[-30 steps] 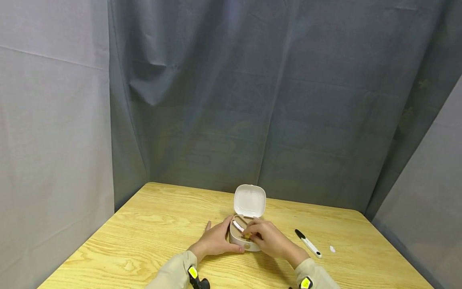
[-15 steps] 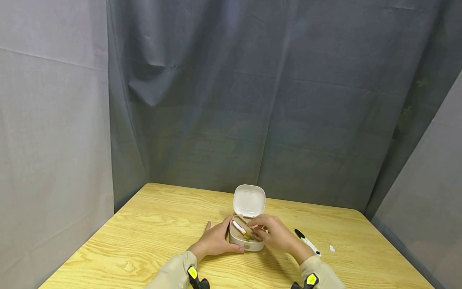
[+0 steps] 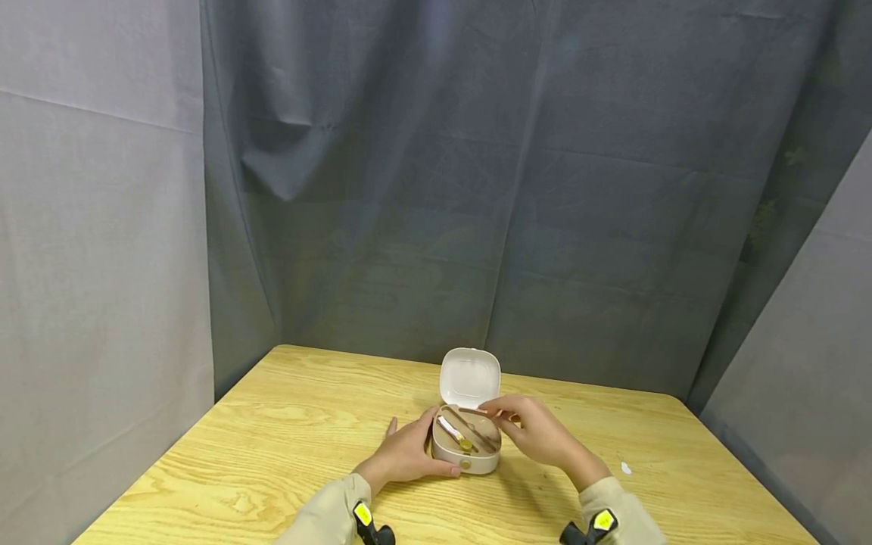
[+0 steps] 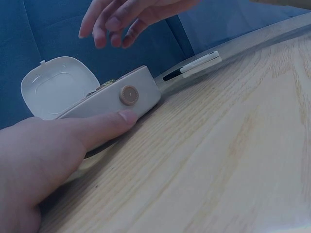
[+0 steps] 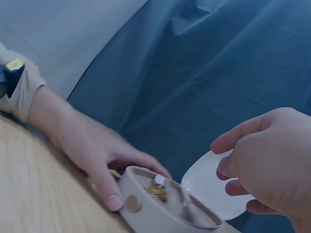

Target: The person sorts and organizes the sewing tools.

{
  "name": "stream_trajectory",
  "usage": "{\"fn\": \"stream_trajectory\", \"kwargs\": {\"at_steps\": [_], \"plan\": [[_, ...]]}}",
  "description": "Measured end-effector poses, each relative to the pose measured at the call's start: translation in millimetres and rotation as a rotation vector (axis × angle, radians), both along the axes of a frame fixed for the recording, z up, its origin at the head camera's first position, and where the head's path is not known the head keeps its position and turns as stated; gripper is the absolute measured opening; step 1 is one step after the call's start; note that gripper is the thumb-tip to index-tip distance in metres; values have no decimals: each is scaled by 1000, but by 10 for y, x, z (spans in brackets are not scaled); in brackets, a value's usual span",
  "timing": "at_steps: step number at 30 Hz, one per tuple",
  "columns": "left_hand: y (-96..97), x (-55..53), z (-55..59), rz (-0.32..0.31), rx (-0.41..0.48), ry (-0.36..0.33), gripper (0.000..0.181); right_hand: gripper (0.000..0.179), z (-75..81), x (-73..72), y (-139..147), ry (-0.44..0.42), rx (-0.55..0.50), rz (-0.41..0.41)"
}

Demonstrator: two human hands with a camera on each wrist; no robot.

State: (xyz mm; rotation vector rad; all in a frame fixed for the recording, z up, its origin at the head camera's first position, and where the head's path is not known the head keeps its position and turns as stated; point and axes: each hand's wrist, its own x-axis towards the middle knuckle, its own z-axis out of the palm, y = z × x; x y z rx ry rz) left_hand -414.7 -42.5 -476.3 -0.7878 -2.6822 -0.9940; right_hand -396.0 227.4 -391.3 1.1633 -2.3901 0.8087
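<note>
A small white jewelry box (image 3: 446, 452) stands on the table, its rounded lid (image 3: 470, 378) raised at the back. My left hand (image 3: 402, 454) grips its left side, the thumb lying along the front beside a round tan button (image 4: 129, 95). Inside the beige tray, on the left, lies a slim white strip with a round gold end (image 3: 466, 445), perhaps a watch. My right hand (image 3: 538, 431) hovers by the back right rim near the lid. Its fingers are loosely bent, with nothing between them in the right wrist view (image 5: 272, 165).
A white pen-like tool (image 4: 199, 61) with a black end lies on the table right of the box; my right forearm hides it in the head view. Farther right is a small white scrap (image 3: 626, 468). Grey curtains (image 3: 381, 189) stand behind the wooden table (image 3: 272, 454).
My right hand has drawn back from the tray's front, over its middle, to the back right rim, uncovering the gold end and tray slots. My left hand has stayed on the box.
</note>
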Motion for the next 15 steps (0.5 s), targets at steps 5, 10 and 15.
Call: {"fn": "stream_trajectory", "kwargs": {"at_steps": [5,10,15], "plan": [[-1,-6,5,5,-4,-22,121,30,65,4,121,-7,-33,-58],[-14,-6,17,-1,0,-30,121,31,135,15,246,-28,-71,-96],[-8,-6,4,1,0,-33,121,30,164,19,392,-44,-70,-179]]}}
